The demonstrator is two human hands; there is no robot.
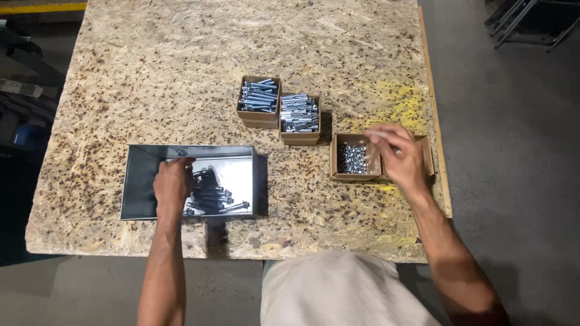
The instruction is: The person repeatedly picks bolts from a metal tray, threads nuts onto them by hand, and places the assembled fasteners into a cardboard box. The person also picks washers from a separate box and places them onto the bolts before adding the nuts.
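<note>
The left hand (pixel 171 181) reaches down into a shiny metal tray (pixel 140 181) on the chipboard table (pixel 151 78), its fingers curled together over the near end of a heap of dark assembled bolts (pixel 212 198) lying in the tray; whether they actually grip one cannot be told. The right hand (pixel 397 156) hovers over a small cardboard box of nuts (pixel 351 159), fingertips pinched together, though anything between them is blurred. Behind, well apart from both hands, two more cardboard boxes stand touching side by side: one of plain bolts (pixel 260 96), one of sleeved anchors (pixel 299 113)
</note>
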